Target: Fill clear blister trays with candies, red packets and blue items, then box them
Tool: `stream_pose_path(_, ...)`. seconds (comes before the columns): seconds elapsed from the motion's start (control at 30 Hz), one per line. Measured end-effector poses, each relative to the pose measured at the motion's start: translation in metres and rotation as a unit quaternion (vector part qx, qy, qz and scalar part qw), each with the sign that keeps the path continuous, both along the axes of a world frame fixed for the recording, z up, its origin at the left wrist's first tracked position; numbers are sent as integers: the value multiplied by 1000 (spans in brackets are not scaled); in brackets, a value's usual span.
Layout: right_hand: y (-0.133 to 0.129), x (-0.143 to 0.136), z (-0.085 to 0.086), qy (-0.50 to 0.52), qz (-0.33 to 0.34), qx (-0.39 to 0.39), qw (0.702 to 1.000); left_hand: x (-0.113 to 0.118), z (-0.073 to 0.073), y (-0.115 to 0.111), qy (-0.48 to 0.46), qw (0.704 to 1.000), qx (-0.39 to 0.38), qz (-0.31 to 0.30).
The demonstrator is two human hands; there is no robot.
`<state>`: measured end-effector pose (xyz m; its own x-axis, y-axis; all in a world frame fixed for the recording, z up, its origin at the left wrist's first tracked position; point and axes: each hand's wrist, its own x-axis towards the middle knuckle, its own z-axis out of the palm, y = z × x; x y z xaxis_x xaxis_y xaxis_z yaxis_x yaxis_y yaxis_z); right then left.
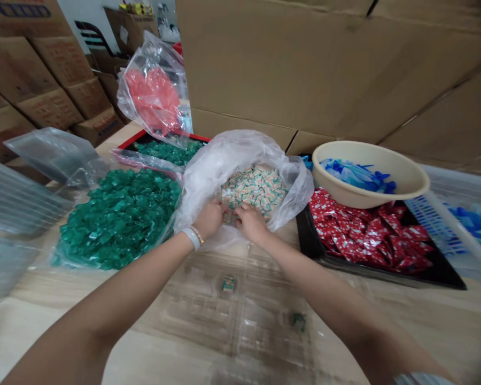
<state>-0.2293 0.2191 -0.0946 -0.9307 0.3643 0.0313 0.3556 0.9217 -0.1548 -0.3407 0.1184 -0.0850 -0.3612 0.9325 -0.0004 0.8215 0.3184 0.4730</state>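
Observation:
A white plastic bag stands with its mouth rolled open, full of small flat orange, green and white pieces. At its near edge are both my hands, close together. My left hand, with a bracelet and a pale band on the wrist, has its fingers curled at the pieces. Beside it, my right hand is closed too, thumb and fingers drawn together. What the fingertips hold is too small to make out. Below my hands lies a clear plastic tray, blurred, with a small green and orange piece in it.
Green glossy pieces heap up at left, beside stacked clear trays. At right, a cream basin of blue items rests over a black tray of red packets. Cardboard boxes wall off the back.

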Motion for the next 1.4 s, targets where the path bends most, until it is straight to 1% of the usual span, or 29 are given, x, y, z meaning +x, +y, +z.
stream_pose_path(0.07,0,0,-2,14,-17,-10,1000,1,1,-3,8,1000,9,-15)
stream_pose_path(0.13,1,-1,-2,21,-29,-11,999,-1,0,-1,10,999,10,-35)
stream_pose_path(0.3,1,-3,-2,27,-27,-27,999,-11,-3,19,16,998,-24,-59)
stream_pose_path(0.4,2,-4,-3,40,-31,-45,998,-11,-4,22,23,997,-30,-69)
stream_pose_path(0.47,5,-2,-3,62,-28,-71,995,-8,-4,17,30,997,-16,-64)
stream_pose_path(0.53,8,1,-3,93,-18,-107,990,-4,-4,8,31,998,17,-58)
stream_pose_path(0.63,12,7,-2,140,10,-176,974,0,-3,-2,15,996,65,-53)
stream_pose_path(0.7,12,8,-2,150,35,-222,963,1,-3,-3,0,996,76,-48)
stream_pose_path(0.77,11,6,-3,149,50,-243,957,0,-4,1,-25,996,76,-45)
stream_pose_path(0.83,9,2,-5,151,47,-231,960,-2,-6,6,-50,995,71,-46)
stream_pose_path(0.93,7,-2,-7,153,33,-189,969,-5,-12,11,-65,994,71,-49)
stream_pose_path(1.03,6,-2,-8,133,15,-144,981,-6,-18,9,-82,992,81,-50)
stream_pose_path(1.17,4,1,-8,88,-1,-97,991,-5,-21,3,-146,981,118,-53)
stream_pose_path(1.3,3,1,-10,73,5,-90,993,-5,-24,0,-183,969,150,-65)
stream_pose_path(1.4,2,0,-11,73,10,-92,993,-5,-29,2,-192,967,164,-35)
